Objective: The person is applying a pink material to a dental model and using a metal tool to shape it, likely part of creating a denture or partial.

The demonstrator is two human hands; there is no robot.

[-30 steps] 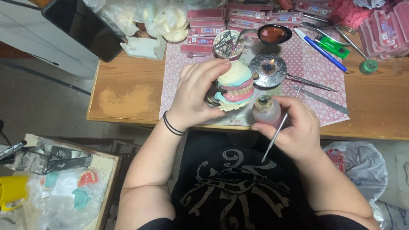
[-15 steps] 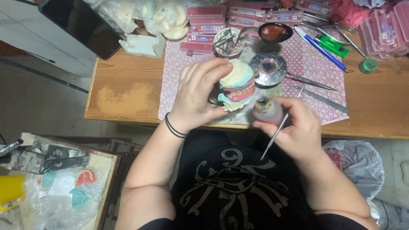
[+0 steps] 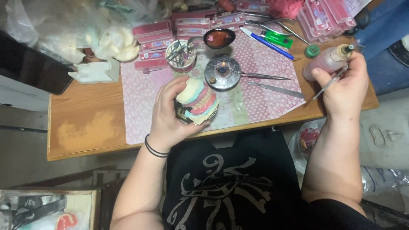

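Here the dental model point(image 3: 197, 101), a stack of cream plaster, pink gum wax and a row of teeth on a pale green base, sits above the near edge of the wooden table point(image 3: 89, 123), over the pink patterned mat point(image 3: 140, 102). The left hand point(image 3: 170, 115) is wrapped around it from the left, fingers curled over its top and thumb below, gripping it firmly. Just beyond it stands a small round metal burner point(image 3: 222, 72) with a tiny flame, with two metal instruments point(image 3: 272, 83) lying to its right. The right hand point(image 3: 343, 87) is well off to the right at the table's corner, closed around a pinkish squeeze bottle point(image 3: 326, 63) and a thin metal tool point(image 3: 330, 83) together.
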